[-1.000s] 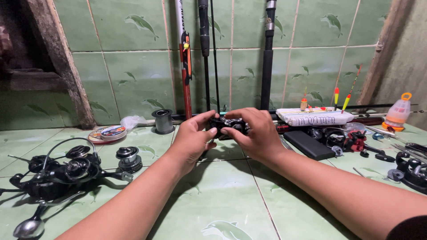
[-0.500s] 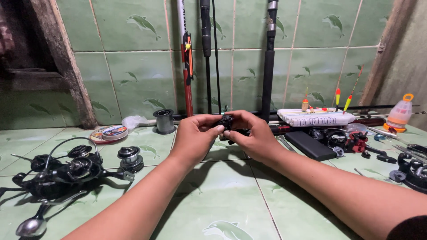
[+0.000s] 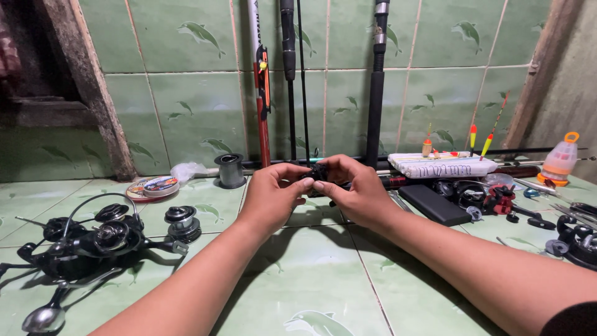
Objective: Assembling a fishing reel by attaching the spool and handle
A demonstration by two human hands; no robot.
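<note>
— Head view: left hand (image 3: pixel 272 198) and right hand (image 3: pixel 359 194) raised above the green tiled floor (image 3: pixel 311 280), forearms stretched forward from the lower corners and meeting in the middle.

— Fingers?

— Curled tight from both sides around a small black reel part (image 3: pixel 318 171), pinched between the fingertips of the two hands. Thumbs on the near side, index fingers over the top. Held clear of the tiles, not resting.

— Around the fingers?

— Just behind them, upright fishing rods (image 3: pixel 289 81) leaning against the green tiled wall (image 3: pixel 186 81). Left of the left fingers, a grey line spool (image 3: pixel 231 170) near the wall; farther left and nearer, a black spinning reel with a wire bail (image 3: pixel 93 239) and a loose dark reel spool (image 3: pixel 183 223). Right of the right fingers, a flat black rectangular case (image 3: pixel 438 204), just beside the wrist, and a white tackle box (image 3: pixel 441 165) behind it.

— Open room?

— Bare tile below and between the forearms, down to the near edge. Crowded on the right with small reel pieces (image 3: pixel 497 199), well apart from the fingers.
</note>
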